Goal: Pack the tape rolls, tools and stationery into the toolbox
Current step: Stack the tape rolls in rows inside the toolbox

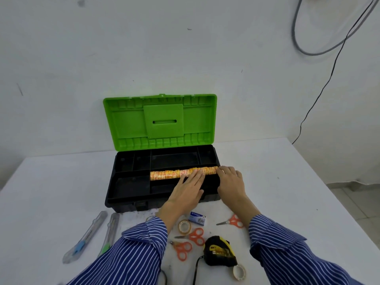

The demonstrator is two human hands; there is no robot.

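A black toolbox (123, 194) with its green lid (162, 120) raised stands on the white table (287, 182). Across its tray lies a long stack of tape rolls (166, 175) in orange-yellow wrap. My left hand (188, 187) lies flat with straight fingers on the stack's right part. My right hand (229, 179) presses against the stack's right end with fingers bent over it. On the table in front lie three orange scissors (196, 235) (182, 250) (232, 221), a clear tape roll (184, 226), a second tape roll (239, 272), a yellow-black tape measure (220, 251), a small blue staple box (197, 218) and two box cutters (86, 237) (110, 233).
A white wall stands right behind the toolbox lid. Grey and black cables (320, 89) hang on the wall at the right. The table's right edge drops to a tiled floor (362, 202). The tray's left compartments hold nothing.
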